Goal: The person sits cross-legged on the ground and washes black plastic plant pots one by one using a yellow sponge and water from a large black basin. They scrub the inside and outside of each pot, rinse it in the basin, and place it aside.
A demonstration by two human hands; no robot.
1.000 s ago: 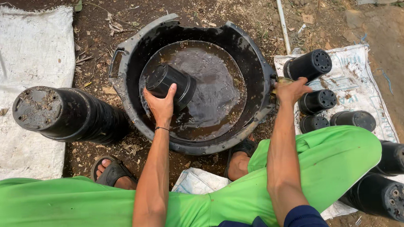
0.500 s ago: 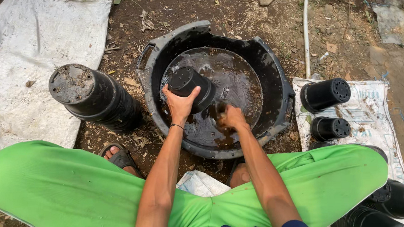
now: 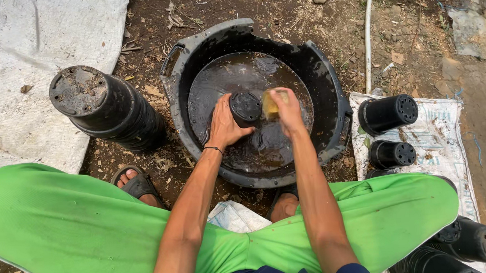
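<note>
Bare dirt strewn with dry leaves and twigs lies under me, with a white sheet (image 3: 9,83) spread on my left and a printed sack (image 3: 442,135) on my right. Between my green-trousered knees sits a black tub (image 3: 317,64) holding muddy water (image 3: 234,78).

My left hand (image 3: 224,126) is closed around a small black pot (image 3: 245,107), gripping its side and holding it over the water with its bottom turned up towards me. My right hand (image 3: 287,108) is closed on a yellow sponge (image 3: 270,104), which I press against the pot's right side.

Just left of the tub lies a stack of dirty pots (image 3: 106,108) on its side, muddy base facing up. On the sack to the right lie two more pots (image 3: 388,113) on their sides, holed bases towards the far right, and others lie at the lower right corner. A white hose (image 3: 367,39) runs along the ground past the tub.
</note>
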